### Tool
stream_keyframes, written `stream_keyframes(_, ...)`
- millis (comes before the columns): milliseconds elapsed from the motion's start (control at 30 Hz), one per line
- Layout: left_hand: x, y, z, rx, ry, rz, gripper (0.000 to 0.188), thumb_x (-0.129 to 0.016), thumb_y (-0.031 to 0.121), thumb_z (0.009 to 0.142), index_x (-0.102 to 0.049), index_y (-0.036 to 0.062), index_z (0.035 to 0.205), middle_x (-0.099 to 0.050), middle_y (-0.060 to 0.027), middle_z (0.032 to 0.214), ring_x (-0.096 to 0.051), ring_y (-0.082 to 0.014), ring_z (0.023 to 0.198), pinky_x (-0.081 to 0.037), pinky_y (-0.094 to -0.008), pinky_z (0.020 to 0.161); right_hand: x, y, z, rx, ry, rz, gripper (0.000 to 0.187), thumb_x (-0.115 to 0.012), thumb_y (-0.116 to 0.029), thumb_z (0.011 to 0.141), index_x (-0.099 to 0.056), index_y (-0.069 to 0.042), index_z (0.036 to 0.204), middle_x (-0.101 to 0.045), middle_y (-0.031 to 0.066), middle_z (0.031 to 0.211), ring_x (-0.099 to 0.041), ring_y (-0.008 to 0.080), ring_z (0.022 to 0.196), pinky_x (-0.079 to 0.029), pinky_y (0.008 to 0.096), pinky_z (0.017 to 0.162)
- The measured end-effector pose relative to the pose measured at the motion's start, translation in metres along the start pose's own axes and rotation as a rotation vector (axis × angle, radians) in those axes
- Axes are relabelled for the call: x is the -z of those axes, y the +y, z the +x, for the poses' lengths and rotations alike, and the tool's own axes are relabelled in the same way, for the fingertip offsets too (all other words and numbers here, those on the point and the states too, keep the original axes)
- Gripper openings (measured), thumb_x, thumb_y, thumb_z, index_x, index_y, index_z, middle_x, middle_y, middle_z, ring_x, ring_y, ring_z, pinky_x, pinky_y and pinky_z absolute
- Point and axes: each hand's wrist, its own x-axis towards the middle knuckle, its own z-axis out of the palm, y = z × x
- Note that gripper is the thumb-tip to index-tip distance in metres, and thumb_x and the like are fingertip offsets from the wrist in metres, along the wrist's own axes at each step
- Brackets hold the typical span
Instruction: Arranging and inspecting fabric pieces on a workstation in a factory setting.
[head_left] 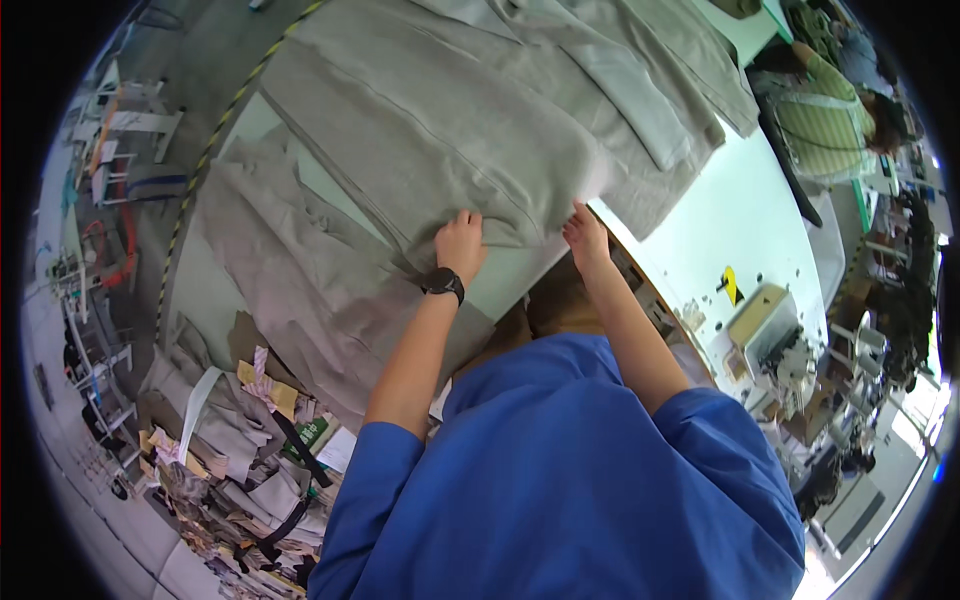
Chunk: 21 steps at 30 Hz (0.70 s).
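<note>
A large grey-beige garment (430, 120) with a long seam lies spread over the white table, its near end reaching the table's edge. My left hand (460, 245), below a black wristwatch (443, 284), has its fingers curled on the garment's near edge and grips it there. To its right, my right hand (587, 237) pinches the near corner of the same garment, its fingertips pressed together. Between the two hands the cloth bulges into soft folds. Another grey-beige cloth piece (310, 270) lies left of my left hand and droops over the near side.
More garments (640, 100) overlap at the far right of the white table (740, 225). A sewing machine (785, 365) stands at the right. Fabric scraps (260, 500) heap at the lower left. Yellow-black floor tape (207, 150) runs along the left; a person in a striped top (820, 125) works at the far right.
</note>
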Motion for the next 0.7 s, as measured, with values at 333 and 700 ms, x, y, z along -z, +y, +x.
stream_keyframes(333, 0.005, 0.011, -0.042, -0.049, -0.079, -0.393, 0.028, -0.060, 0.010, 0.062, -0.055, 0.0027, 0.089, -0.054, -0.0153, 0.091, -0.053, -0.0354, 0.088, -0.044, -0.0417, 0.072, 0.038, -0.039, 0.023, -0.157, -0.280, 0.005, 0.046, -0.062, -0.012, 0.078, -0.044, 0.004, 0.118, -0.054, 0.0141, 0.112, -0.052, 0.0280, 0.103, -0.041, 0.0388, 0.094)
stream_keyframes(700, 0.020, -0.071, 0.088, 0.533, 0.710, -0.351, 0.060, -0.054, 0.041, 0.082, -0.039, 0.0063, 0.128, -0.029, -0.0182, 0.138, -0.029, -0.0377, 0.125, -0.026, -0.0470, 0.102, -0.099, -0.152, 0.040, 0.968, -0.517, -1.139, 0.013, -0.057, -0.012, 0.080, -0.056, -0.001, 0.088, -0.058, 0.0144, 0.074, -0.057, 0.0289, 0.070, -0.045, 0.0345, 0.064)
